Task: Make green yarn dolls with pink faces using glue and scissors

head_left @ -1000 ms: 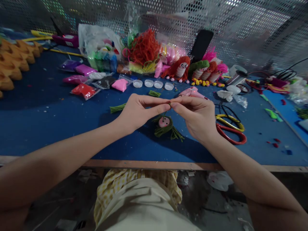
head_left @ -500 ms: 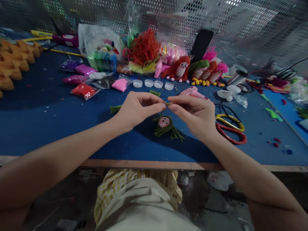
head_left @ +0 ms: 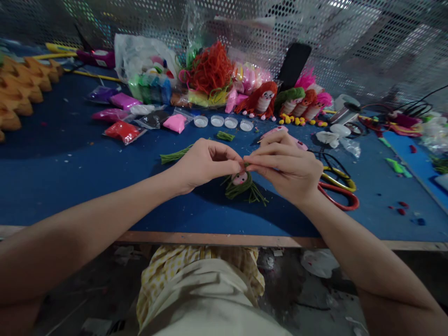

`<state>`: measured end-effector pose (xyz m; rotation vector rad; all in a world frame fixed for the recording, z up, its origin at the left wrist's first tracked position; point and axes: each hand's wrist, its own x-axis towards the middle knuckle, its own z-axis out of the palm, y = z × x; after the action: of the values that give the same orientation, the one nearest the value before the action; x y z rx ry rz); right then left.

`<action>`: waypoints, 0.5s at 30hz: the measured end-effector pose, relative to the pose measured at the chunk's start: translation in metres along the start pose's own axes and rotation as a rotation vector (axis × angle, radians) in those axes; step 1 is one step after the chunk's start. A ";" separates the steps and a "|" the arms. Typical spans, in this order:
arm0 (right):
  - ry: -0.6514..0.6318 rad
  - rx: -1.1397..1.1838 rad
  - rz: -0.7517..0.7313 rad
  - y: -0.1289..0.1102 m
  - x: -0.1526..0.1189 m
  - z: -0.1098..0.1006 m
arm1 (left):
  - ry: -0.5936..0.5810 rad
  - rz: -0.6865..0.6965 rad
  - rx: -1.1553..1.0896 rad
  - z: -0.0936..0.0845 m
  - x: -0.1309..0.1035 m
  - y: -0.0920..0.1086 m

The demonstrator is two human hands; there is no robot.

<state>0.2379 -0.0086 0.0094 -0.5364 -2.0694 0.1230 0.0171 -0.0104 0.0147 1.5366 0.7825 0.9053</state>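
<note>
My left hand (head_left: 213,164) and my right hand (head_left: 289,165) meet fingertip to fingertip above the blue table. Both are closed in a pinch on a short piece of green yarn (head_left: 246,165), mostly hidden by the fingers. Just below the fingertips lies a small doll head (head_left: 240,178) with a pink face, dark eyes and green yarn hair spread out to the lower right. A long bundle of green yarn (head_left: 172,156) lies beside my left hand, partly behind it. Farther back is a short cut bundle of green yarn (head_left: 225,136).
Scissors with red and yellow handles (head_left: 345,201) lie by my right wrist. A pink glue gun (head_left: 296,142) is partly behind my right hand. Several white caps (head_left: 217,121), clay packets (head_left: 124,132) and finished dolls (head_left: 265,100) stand toward the back. An orange egg tray (head_left: 24,86) is at left.
Both hands have come down slightly, with the fingertips now over the top of the doll head. My right hand has turned, its fingers more closed. The short yarn bundle shows more fully.
</note>
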 end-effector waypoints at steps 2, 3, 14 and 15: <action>-0.034 -0.001 0.070 -0.001 0.000 -0.002 | -0.005 -0.003 0.016 0.000 0.000 0.001; -0.049 0.006 0.095 -0.002 0.000 -0.002 | -0.005 -0.007 0.022 0.000 0.000 0.001; 0.064 -0.015 0.200 -0.010 0.002 -0.001 | 0.137 0.058 0.075 0.004 -0.001 0.002; 0.069 -0.012 0.201 -0.010 0.002 -0.001 | 0.147 0.071 0.088 0.004 -0.001 0.001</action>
<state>0.2346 -0.0168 0.0147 -0.7457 -1.9471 0.2065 0.0199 -0.0138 0.0156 1.5960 0.8871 1.0571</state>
